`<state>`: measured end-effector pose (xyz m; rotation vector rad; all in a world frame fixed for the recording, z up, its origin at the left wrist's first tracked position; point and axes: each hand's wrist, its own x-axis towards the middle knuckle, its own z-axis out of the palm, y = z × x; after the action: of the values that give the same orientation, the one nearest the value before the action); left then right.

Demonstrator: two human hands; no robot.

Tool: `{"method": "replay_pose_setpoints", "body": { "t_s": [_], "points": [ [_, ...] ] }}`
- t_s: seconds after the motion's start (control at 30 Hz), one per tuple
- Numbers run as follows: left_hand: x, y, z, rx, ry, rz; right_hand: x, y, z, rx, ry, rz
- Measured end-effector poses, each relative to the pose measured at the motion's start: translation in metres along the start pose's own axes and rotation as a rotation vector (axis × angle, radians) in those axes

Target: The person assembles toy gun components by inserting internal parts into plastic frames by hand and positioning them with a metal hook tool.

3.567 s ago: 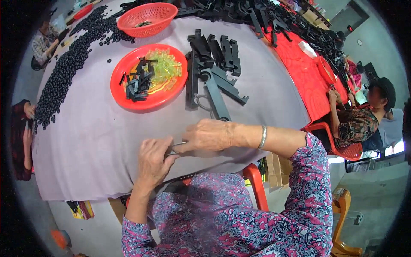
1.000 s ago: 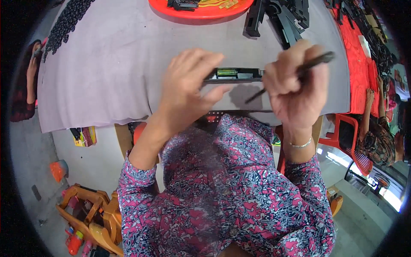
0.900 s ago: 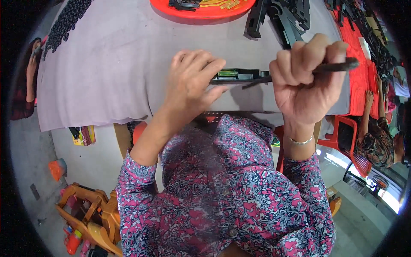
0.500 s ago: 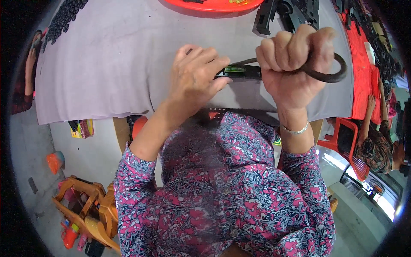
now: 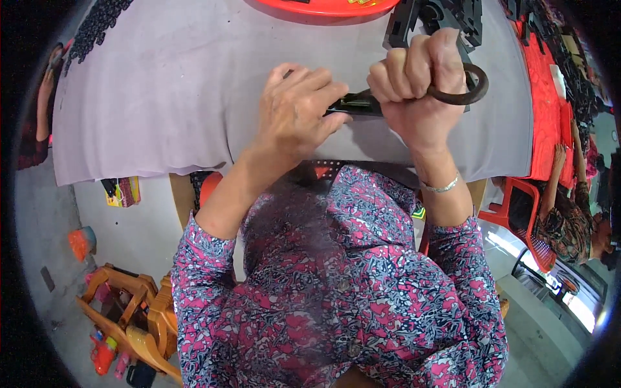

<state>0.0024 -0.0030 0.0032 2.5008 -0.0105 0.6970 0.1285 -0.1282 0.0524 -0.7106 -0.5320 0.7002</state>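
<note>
My right hand is a fist around a pair of dark scissors, whose ring handle sticks out past the thumb side. The narrow metal end points left and reaches a black bar-shaped piece with a small greenish vial, like a spirit level. My left hand pinches the left end of that bar between thumb and fingers. The bar is held above the grey cloth, near the table's front edge. My right fist hides part of the scissors and the bar's right end.
A red tray with yellow-green pieces stands at the far edge. Several black bar-shaped pieces lie behind my right hand. Small black parts are heaped at the far left. A red chair and other people's arms are on the right.
My right hand with the scissors has moved left, closer to my left hand, and the tip now covers more of the vial. My left hand has hardly moved.
</note>
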Motion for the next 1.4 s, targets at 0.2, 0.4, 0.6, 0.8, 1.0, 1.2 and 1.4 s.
{"method": "replay_pose_setpoints", "body": {
  "t_s": [0.2,0.4,0.6,0.8,1.0,1.2,1.4],
  "points": [
    [-0.002,0.001,0.000,-0.002,0.013,0.003,0.002,-0.002,0.006,-0.050,0.094,0.064],
    [-0.002,0.000,-0.001,-0.006,0.007,0.002,0.002,-0.021,0.013,-0.210,-0.206,-0.069],
    [0.001,0.000,0.000,-0.012,0.025,0.012,-0.005,-0.012,0.013,-0.277,-0.003,-0.005],
    [0.000,0.002,-0.001,-0.010,-0.004,-0.005,-0.001,-0.023,-0.005,-0.107,-0.124,0.060],
    [-0.001,0.003,-0.001,-0.003,0.015,0.002,-0.003,-0.018,-0.006,-0.080,-0.187,-0.047],
    [0.000,0.001,0.001,0.005,0.024,0.013,-0.001,0.003,-0.013,-0.157,-0.186,-0.025],
    [-0.002,0.001,0.002,0.000,0.024,0.015,0.000,0.000,0.002,-0.172,-0.247,-0.057]
  ]
}}
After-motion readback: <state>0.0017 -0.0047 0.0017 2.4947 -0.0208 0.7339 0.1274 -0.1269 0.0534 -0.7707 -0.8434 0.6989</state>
